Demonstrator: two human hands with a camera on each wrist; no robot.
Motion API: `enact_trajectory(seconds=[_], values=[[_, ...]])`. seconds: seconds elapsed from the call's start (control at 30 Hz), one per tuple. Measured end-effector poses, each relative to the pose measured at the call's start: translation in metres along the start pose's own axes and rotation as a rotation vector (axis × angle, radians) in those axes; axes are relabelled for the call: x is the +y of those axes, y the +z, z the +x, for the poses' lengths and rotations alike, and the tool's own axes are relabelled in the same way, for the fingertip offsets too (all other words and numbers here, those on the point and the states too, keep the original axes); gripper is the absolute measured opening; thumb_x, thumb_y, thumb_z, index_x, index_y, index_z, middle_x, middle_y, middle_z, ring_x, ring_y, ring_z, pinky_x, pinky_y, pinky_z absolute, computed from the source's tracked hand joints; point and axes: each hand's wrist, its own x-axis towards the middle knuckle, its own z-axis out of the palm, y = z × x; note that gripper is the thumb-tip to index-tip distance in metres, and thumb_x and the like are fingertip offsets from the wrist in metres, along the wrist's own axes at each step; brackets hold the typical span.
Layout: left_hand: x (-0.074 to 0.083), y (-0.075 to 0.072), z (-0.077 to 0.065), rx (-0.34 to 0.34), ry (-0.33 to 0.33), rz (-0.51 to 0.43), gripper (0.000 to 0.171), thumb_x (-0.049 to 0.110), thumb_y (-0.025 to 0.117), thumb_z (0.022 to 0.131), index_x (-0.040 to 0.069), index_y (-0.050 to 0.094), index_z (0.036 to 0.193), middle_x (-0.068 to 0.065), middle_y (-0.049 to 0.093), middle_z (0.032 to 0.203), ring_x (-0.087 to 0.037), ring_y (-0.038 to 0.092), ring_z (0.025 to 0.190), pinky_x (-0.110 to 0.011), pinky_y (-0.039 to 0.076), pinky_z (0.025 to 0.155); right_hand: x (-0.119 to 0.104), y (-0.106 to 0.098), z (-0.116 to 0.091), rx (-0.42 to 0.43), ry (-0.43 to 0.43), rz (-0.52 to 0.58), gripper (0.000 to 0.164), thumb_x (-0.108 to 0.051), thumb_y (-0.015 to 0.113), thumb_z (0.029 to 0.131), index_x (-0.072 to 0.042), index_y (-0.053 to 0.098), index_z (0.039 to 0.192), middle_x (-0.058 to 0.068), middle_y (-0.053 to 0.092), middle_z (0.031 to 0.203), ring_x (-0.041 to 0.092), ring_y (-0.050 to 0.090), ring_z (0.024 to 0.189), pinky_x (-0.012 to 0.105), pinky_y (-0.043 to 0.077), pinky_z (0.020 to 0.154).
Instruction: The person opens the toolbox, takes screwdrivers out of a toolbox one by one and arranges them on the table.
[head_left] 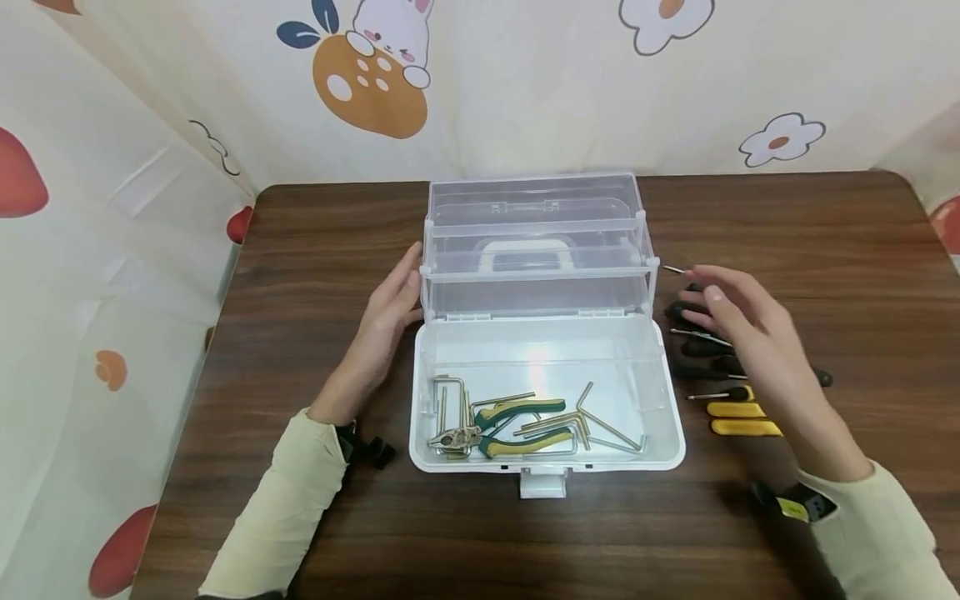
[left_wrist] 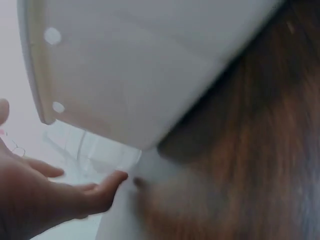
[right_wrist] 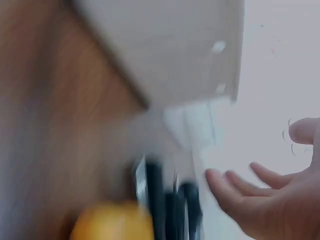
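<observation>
A white toolbox (head_left: 667, 446) stands on the table with its clear lid (head_left: 536, 296) tipped back. Inside lie pliers (head_left: 525, 408) with green and yellow handles, among several brass-coloured hex keys (head_left: 611, 427). My left hand (head_left: 382, 321) is at the left side of the lid, its fingers extended. To the right of the box, my right hand (head_left: 750, 321) hovers over a row of tools, fingers loosely bent with nothing in them. Under it are screwdrivers with black handles (head_left: 705, 347) and a pair of yellow handles (head_left: 746, 427). The right hand hides part of the row.
The box sits on a dark wooden table (head_left: 525, 550), close to a patterned wall covering (head_left: 540, 100) at the back. Another covering (head_left: 112, 275) hangs along the left edge. A white latch (head_left: 543, 483) juts from the box's front.
</observation>
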Motion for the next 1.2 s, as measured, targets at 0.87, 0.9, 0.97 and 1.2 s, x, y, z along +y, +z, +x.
enact_trajectory(seconds=[0.87, 0.9, 0.97, 1.2], values=[[0.027, -0.001, 0.011, -0.049, -0.249, -0.110, 0.063, 0.045, 0.042, 0.109, -0.001, 0.047, 0.153, -0.012, 0.050, 0.152, -0.027, 0.046, 0.139, -0.049, 0.035, 0.114, -0.041, 0.028, 0.051, -0.306, 0.269, 0.112, 0.074, -0.064, 0.030, 0.108, -0.017, 0.029, 0.166, 0.013, 0.029, 0.168, 0.034, 0.027, 0.156, 0.070, 0.022, 0.123], [0.027, -0.001, 0.011, -0.041, -0.247, -0.110, 0.063, 0.043, 0.041, 0.109, -0.001, 0.046, 0.154, -0.015, 0.047, 0.154, -0.025, 0.046, 0.137, -0.050, 0.035, 0.115, -0.041, 0.028, 0.050, -0.305, 0.258, 0.120, 0.073, -0.063, 0.031, 0.108, -0.018, 0.030, 0.165, 0.012, 0.029, 0.169, 0.033, 0.026, 0.156, 0.070, 0.021, 0.123], [0.027, -0.002, 0.010, -0.037, -0.233, -0.107, 0.063, 0.040, 0.039, 0.109, -0.001, 0.042, 0.157, -0.018, 0.043, 0.159, -0.023, 0.045, 0.137, -0.052, 0.033, 0.117, -0.041, 0.028, 0.048, -0.301, 0.233, 0.139, 0.071, -0.061, 0.032, 0.109, -0.019, 0.031, 0.165, 0.010, 0.029, 0.168, 0.032, 0.026, 0.156, 0.071, 0.020, 0.123], [0.022, -0.004, 0.004, -0.118, -0.062, -0.092, 0.073, 0.043, 0.042, 0.107, 0.005, 0.022, 0.166, -0.010, 0.023, 0.174, -0.028, 0.021, 0.160, -0.062, 0.020, 0.127, -0.042, 0.031, 0.038, -0.253, 0.146, 0.237, 0.059, -0.050, 0.038, 0.111, -0.022, 0.036, 0.162, 0.006, 0.033, 0.164, 0.027, 0.029, 0.152, 0.069, 0.013, 0.126]])
